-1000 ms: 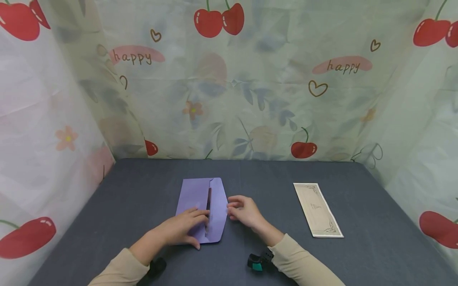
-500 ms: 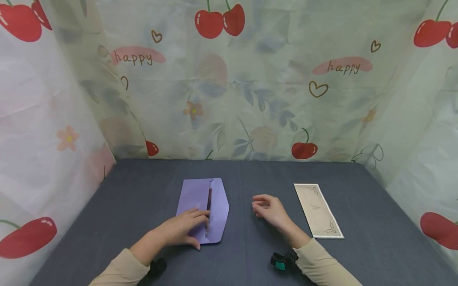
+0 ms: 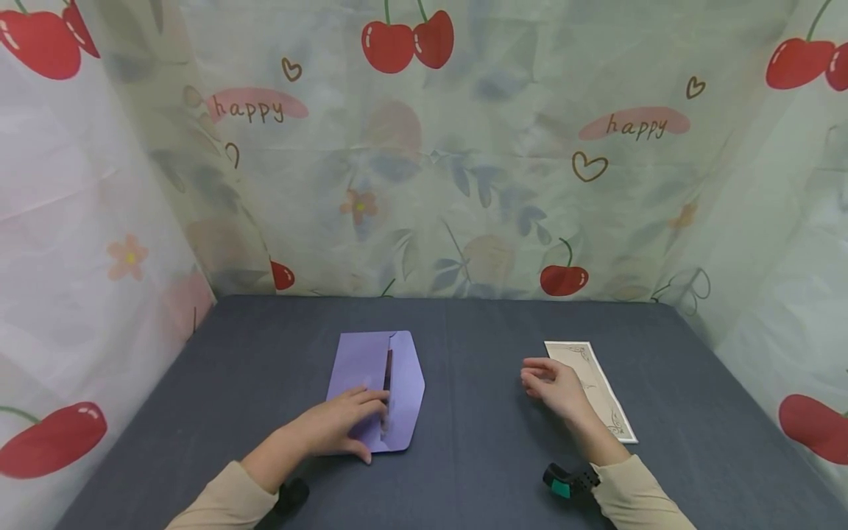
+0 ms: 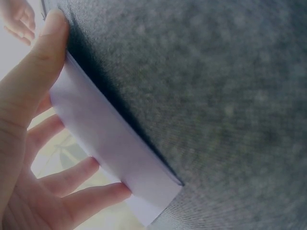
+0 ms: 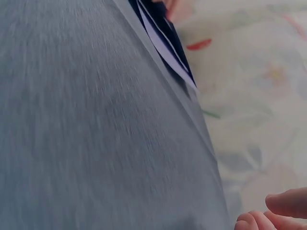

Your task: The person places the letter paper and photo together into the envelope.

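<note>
A purple envelope (image 3: 414, 390) lies on the dark tabletop with its flap opened out to the right. Along the flap fold, a gap shows something dark inside. My left hand (image 3: 341, 421) rests on the envelope, fingers spread and fingertips on its top face. In the left wrist view the thumb (image 4: 41, 57) lies by the envelope's near edge. My right hand (image 3: 556, 386), its fingers loosely bent and holding nothing, is over the left side of a cream card (image 3: 599, 386) with a white border and ornate corners. Part of the card is hidden behind that hand.
A dark grey cloth covers the table (image 3: 450, 486). Patterned curtains with cherries (image 3: 563, 281) stand behind it and on both sides. A black wrist strap with a green piece (image 3: 561, 488) shows beneath the right forearm.
My right hand has left the envelope's flap edge and moved rightward across the table to the cream card. The left hand and the envelope have stayed in place.
</note>
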A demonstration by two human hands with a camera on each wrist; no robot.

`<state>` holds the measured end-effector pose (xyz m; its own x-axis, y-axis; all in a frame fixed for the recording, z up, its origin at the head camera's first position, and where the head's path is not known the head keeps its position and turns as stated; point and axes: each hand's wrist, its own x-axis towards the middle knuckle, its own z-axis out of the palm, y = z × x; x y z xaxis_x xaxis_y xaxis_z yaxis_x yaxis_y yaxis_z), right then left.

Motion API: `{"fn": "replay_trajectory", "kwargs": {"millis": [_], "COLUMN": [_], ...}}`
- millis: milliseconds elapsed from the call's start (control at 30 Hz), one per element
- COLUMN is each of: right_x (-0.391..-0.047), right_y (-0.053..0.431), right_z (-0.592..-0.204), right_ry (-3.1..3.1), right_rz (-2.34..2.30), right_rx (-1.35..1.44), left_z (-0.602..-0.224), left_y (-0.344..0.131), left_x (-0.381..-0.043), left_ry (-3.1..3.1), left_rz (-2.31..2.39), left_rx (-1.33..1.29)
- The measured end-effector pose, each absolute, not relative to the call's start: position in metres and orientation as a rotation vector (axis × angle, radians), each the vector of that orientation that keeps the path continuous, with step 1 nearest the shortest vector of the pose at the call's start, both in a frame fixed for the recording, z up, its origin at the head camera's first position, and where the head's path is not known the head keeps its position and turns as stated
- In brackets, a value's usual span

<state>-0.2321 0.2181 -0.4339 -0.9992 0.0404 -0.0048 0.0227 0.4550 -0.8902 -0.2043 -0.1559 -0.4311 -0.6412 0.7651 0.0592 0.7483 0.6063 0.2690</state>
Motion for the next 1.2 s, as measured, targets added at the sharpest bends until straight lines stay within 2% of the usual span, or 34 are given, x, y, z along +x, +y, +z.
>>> {"fn": "replay_trajectory", "kwargs": {"millis": [567, 967, 1200], "right_x": [-0.230, -0.226, -0.227], "right_y": [0.295, 0.311, 0.315], "right_z": [-0.436, -0.445, -0.447], "right_ry": [-2.681, -2.720, -2.788], "right_rz": [1.374, 1.138, 1.106], "right_rx": [-0.343, -0.527, -0.537], "left_z": [-0.430, -0.430, -0.430], "left_y": [-0.156, -0.156, -0.156], "left_x": [-0.204, -0.204, -0.204], "left_ry": [2.745, 2.753, 2.751], "left_rz": [0.429, 0.424, 0.419], "left_rx": [1.272, 1.264, 1.267]}}
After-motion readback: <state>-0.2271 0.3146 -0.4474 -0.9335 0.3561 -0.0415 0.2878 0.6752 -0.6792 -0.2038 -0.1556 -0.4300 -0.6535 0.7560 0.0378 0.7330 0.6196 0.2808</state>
